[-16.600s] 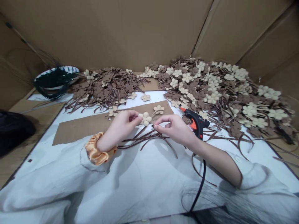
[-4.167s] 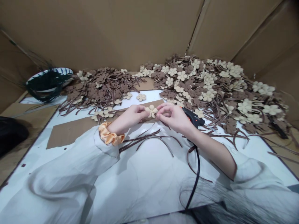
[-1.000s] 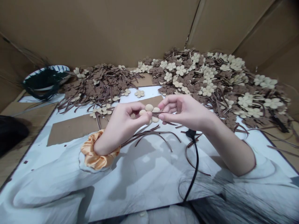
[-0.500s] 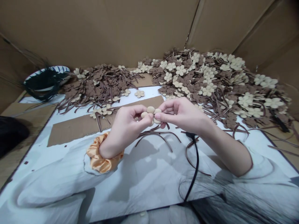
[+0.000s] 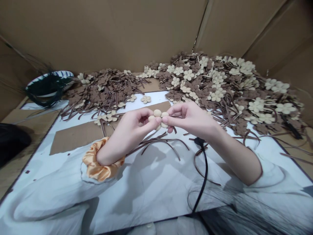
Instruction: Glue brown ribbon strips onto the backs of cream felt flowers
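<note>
My left hand and my right hand meet in the air above the table. Their fingertips pinch a cream felt flower from both sides, its rounded petals facing up. A thin brown strip runs from the flower's back past my right fingers. Below my wrists lies a loose bunch of brown leather strips. An orange satin scrunchie circles my left wrist. The black cord of a glue gun leads up toward my right forearm, which hides the gun's body.
Large heaps of brown and cream felt flowers with strips cover the far side of the white table. A cardboard strip lies under my left arm. Cardboard walls surround the table. A blue-patterned bowl holds dark green strands at far left.
Over the last second, both hands have stayed together around the flower, turning it slightly. Since the earliest frames, the flower has risen off the cardboard, and the glue gun has passed out of sight.
</note>
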